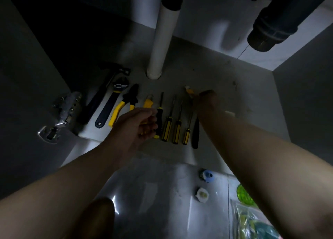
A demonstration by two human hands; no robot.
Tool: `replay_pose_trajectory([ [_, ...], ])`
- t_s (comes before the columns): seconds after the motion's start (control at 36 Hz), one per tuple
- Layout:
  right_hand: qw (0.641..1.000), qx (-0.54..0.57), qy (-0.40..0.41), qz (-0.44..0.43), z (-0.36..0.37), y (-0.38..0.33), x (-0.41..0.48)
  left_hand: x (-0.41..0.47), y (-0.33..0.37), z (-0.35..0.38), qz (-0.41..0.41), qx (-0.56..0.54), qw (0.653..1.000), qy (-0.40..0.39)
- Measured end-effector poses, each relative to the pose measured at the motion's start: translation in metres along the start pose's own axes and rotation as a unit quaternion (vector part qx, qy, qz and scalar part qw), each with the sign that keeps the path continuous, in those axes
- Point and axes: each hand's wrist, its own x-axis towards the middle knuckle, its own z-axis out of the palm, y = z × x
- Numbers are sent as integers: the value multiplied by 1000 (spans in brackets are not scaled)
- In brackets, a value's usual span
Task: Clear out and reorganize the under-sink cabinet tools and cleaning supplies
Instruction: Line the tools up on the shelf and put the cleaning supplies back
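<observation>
Tools lying in a row along the cabinet floor (225, 80) front edge, left hand (137, 128) hovering loosely curled over a black screwdriver (159, 116), right hand (205, 101) gripping a yellow-tipped tool (188, 90) mid-floor.

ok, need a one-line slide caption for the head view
Both hands reach into the under-sink cabinet: left hand over the row of screwdrivers, right hand at a yellow tool beside them.

Dim grey cabinet (32, 62); white drainpipe (162, 40); glossy floor (153, 193).
</observation>
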Motion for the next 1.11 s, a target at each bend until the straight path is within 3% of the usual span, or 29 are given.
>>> replay_pose_trajectory([
  [0.06, 996, -67, 32, -40, 1, 1, 1, -1, 1, 1, -1, 0, 1000, -2],
  [0.14, 987, -136, 5, -81, -1, 4, -6, -2, 1, 4, 2, 5, 1000, -3],
  [0.22, 931, -308, -18, -196, -2, 9, -11, -3, 0, 6, 9, 24, 1000, -10],
  [0.33, 884, -423, -129, -153, -1, 8, -19, -6, -2, 7, 26, 70, 997, -19],
  [0.39, 873, -442, -135, -154, 0, 10, -23, -8, -4, 6, 41, 109, 993, -16],
  [0.53, 875, -439, -125, -161, 2, 13, -28, -10, -9, 6, 75, 197, 977, -8],
  [0.89, 876, -411, -86, -239, -17, 29, -27, -17, -19, 17, 90, 277, 956, -46],
  [1.0, 905, -326, -84, -261, -38, 37, -42, -27, -35, 30, 101, 320, 939, -79],
  [1.11, 938, -196, -133, -252, -64, 50, -66, -39, -55, 41, 114, 372, 912, -129],
])
